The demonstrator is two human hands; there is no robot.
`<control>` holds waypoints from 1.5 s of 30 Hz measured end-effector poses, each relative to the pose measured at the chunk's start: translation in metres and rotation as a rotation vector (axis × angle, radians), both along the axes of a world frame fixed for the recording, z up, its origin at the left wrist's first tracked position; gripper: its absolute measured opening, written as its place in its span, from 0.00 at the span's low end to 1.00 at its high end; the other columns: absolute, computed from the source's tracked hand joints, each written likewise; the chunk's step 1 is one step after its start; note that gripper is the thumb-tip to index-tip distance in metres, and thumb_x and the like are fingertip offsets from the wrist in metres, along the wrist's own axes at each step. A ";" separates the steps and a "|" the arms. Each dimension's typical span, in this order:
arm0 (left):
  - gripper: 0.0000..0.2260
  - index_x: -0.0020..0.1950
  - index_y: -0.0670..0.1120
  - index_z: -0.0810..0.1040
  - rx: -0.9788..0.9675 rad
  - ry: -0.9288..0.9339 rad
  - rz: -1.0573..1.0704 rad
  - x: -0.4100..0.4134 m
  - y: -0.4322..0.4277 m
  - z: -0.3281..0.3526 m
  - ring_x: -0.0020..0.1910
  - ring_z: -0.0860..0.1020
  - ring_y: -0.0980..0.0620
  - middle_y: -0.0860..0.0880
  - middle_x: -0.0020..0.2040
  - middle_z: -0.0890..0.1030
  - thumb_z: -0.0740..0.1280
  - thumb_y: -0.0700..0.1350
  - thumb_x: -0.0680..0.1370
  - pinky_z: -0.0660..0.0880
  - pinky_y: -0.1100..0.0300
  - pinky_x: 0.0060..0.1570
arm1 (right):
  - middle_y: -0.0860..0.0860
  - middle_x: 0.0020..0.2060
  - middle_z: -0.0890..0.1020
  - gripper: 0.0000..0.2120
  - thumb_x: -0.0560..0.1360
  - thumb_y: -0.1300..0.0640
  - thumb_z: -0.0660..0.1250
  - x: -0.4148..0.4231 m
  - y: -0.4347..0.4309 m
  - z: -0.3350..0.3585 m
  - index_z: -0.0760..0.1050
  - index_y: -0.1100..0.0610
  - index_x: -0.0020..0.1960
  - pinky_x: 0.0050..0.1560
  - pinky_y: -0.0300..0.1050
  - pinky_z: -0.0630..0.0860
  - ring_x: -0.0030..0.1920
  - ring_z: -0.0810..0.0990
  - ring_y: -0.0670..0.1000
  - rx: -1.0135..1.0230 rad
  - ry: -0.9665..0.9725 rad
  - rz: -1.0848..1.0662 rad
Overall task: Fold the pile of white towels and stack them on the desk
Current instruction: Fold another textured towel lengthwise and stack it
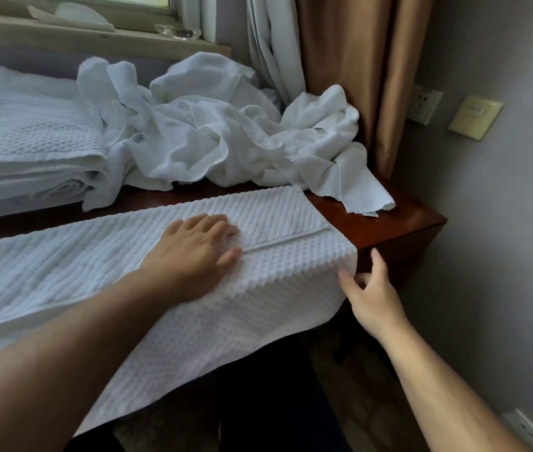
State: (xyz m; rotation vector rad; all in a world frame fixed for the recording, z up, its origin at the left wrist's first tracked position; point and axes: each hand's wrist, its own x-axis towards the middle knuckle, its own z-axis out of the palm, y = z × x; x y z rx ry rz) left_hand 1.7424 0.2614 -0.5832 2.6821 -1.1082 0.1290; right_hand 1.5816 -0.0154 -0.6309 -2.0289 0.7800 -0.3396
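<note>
Two hands spread: left (193,252) flat on towel (62,272), right (372,295) touching its edge.

we see a glass ashtray (178,31) on the windowsill (95,39), a white curtain (271,50) beside a brown curtain (356,76), a wall socket (423,104) further right.

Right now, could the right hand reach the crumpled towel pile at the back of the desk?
Probably yes. The right hand sits open at the front corner of the desk, and only bare wood lies between it and the crumpled towel pile; nothing stands in the way.
</note>
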 end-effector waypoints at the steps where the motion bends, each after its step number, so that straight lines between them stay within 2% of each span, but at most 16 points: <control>1: 0.29 0.75 0.59 0.65 -0.001 -0.002 0.001 0.000 0.000 0.000 0.77 0.59 0.54 0.57 0.78 0.63 0.45 0.68 0.78 0.56 0.50 0.75 | 0.45 0.57 0.77 0.43 0.77 0.40 0.68 0.000 0.000 -0.002 0.45 0.45 0.82 0.41 0.34 0.67 0.53 0.76 0.43 -0.002 -0.005 0.005; 5: 0.28 0.75 0.59 0.64 0.007 0.001 0.011 0.001 0.000 0.000 0.78 0.58 0.53 0.57 0.79 0.62 0.47 0.67 0.79 0.56 0.49 0.76 | 0.42 0.45 0.83 0.39 0.77 0.47 0.72 -0.003 0.001 -0.001 0.57 0.53 0.81 0.41 0.34 0.71 0.45 0.81 0.38 0.024 -0.046 -0.021; 9: 0.28 0.75 0.60 0.64 0.003 0.007 0.013 0.001 0.000 0.000 0.78 0.58 0.54 0.57 0.79 0.62 0.46 0.68 0.78 0.56 0.49 0.76 | 0.45 0.40 0.85 0.34 0.77 0.51 0.72 -0.018 0.009 0.003 0.58 0.39 0.76 0.35 0.32 0.74 0.42 0.84 0.40 -0.035 -0.137 0.035; 12: 0.28 0.75 0.60 0.64 0.001 0.010 0.014 0.001 0.000 -0.001 0.78 0.58 0.54 0.57 0.79 0.62 0.46 0.68 0.78 0.55 0.48 0.77 | 0.39 0.42 0.85 0.20 0.79 0.54 0.70 -0.025 0.012 0.016 0.72 0.31 0.60 0.38 0.30 0.76 0.42 0.83 0.38 -0.066 -0.265 0.185; 17: 0.24 0.75 0.62 0.64 -0.013 0.064 0.026 0.002 0.000 0.001 0.79 0.55 0.55 0.59 0.79 0.61 0.50 0.65 0.81 0.52 0.49 0.78 | 0.50 0.47 0.87 0.07 0.77 0.57 0.71 -0.004 0.009 0.059 0.87 0.48 0.49 0.49 0.39 0.79 0.51 0.85 0.48 0.347 -0.408 0.333; 20: 0.20 0.74 0.65 0.67 -0.077 0.172 0.028 0.004 0.003 0.008 0.79 0.55 0.56 0.60 0.79 0.62 0.50 0.63 0.83 0.50 0.50 0.78 | 0.60 0.53 0.86 0.15 0.73 0.64 0.63 0.015 0.009 0.080 0.85 0.57 0.54 0.52 0.47 0.81 0.54 0.84 0.56 0.565 -0.400 0.470; 22: 0.18 0.67 0.73 0.70 -0.166 0.334 -0.011 0.006 0.008 0.017 0.79 0.56 0.58 0.61 0.78 0.63 0.48 0.67 0.82 0.50 0.52 0.78 | 0.53 0.51 0.87 0.15 0.76 0.68 0.67 0.030 0.012 0.090 0.82 0.53 0.57 0.54 0.40 0.81 0.54 0.85 0.50 0.340 -0.313 0.528; 25: 0.17 0.51 0.80 0.76 -0.347 0.570 -0.039 0.004 0.016 0.030 0.76 0.57 0.65 0.64 0.75 0.64 0.47 0.71 0.77 0.50 0.61 0.75 | 0.41 0.43 0.86 0.08 0.71 0.52 0.78 0.052 0.018 0.106 0.82 0.46 0.47 0.48 0.29 0.78 0.47 0.83 0.40 -0.229 -0.173 0.492; 27: 0.23 0.54 0.73 0.81 -0.381 0.612 -0.047 0.005 0.019 0.032 0.77 0.57 0.65 0.63 0.76 0.66 0.47 0.72 0.79 0.49 0.56 0.78 | 0.45 0.41 0.80 0.03 0.73 0.52 0.73 0.066 0.022 0.113 0.80 0.49 0.41 0.44 0.36 0.74 0.48 0.79 0.47 -0.647 -0.170 0.476; 29: 0.25 0.54 0.71 0.82 -0.352 0.606 -0.038 0.007 0.019 0.031 0.78 0.55 0.64 0.68 0.74 0.65 0.46 0.73 0.78 0.47 0.50 0.79 | 0.48 0.44 0.73 0.07 0.74 0.54 0.72 0.079 0.028 0.116 0.79 0.55 0.40 0.49 0.43 0.71 0.50 0.72 0.51 -0.855 -0.182 0.569; 32: 0.23 0.53 0.73 0.81 -0.291 0.610 -0.054 0.007 0.019 0.031 0.77 0.52 0.66 0.78 0.66 0.60 0.45 0.71 0.79 0.42 0.53 0.78 | 0.42 0.43 0.71 0.11 0.76 0.51 0.70 0.095 0.033 0.120 0.70 0.49 0.38 0.48 0.41 0.68 0.46 0.70 0.45 -0.883 -0.016 0.773; 34: 0.25 0.54 0.73 0.81 -0.279 0.615 -0.051 0.006 0.019 0.032 0.78 0.51 0.65 0.74 0.71 0.61 0.44 0.70 0.79 0.43 0.53 0.79 | 0.38 0.47 0.75 0.03 0.77 0.50 0.69 0.105 0.032 0.120 0.76 0.44 0.49 0.47 0.36 0.68 0.48 0.74 0.41 -0.789 0.071 0.821; 36: 0.26 0.53 0.72 0.81 -0.286 0.625 -0.030 0.005 0.018 0.033 0.78 0.52 0.65 0.67 0.76 0.62 0.43 0.70 0.79 0.44 0.52 0.79 | 0.36 0.53 0.79 0.12 0.76 0.46 0.71 0.112 0.031 0.120 0.77 0.37 0.59 0.52 0.32 0.67 0.54 0.76 0.38 -0.684 0.146 0.853; 39: 0.27 0.53 0.70 0.83 -0.305 0.631 -0.012 0.004 0.017 0.034 0.77 0.54 0.65 0.63 0.77 0.64 0.43 0.69 0.79 0.45 0.53 0.79 | 0.35 0.50 0.81 0.13 0.71 0.38 0.75 0.123 0.034 0.120 0.79 0.37 0.54 0.49 0.31 0.68 0.53 0.76 0.36 -0.640 0.244 0.878; 42: 0.27 0.54 0.66 0.84 -0.303 0.615 -0.027 0.005 0.016 0.035 0.77 0.53 0.65 0.67 0.74 0.64 0.44 0.66 0.81 0.45 0.57 0.77 | 0.40 0.41 0.80 0.11 0.72 0.39 0.74 0.132 0.035 0.122 0.77 0.45 0.44 0.41 0.38 0.69 0.44 0.77 0.42 -0.774 0.329 0.861; 45: 0.27 0.55 0.62 0.83 -0.298 0.602 -0.030 0.004 0.015 0.035 0.76 0.54 0.65 0.70 0.70 0.65 0.44 0.65 0.81 0.47 0.61 0.74 | 0.42 0.39 0.80 0.11 0.72 0.41 0.74 0.139 0.040 0.127 0.77 0.47 0.42 0.40 0.42 0.72 0.42 0.77 0.43 -0.893 0.378 0.897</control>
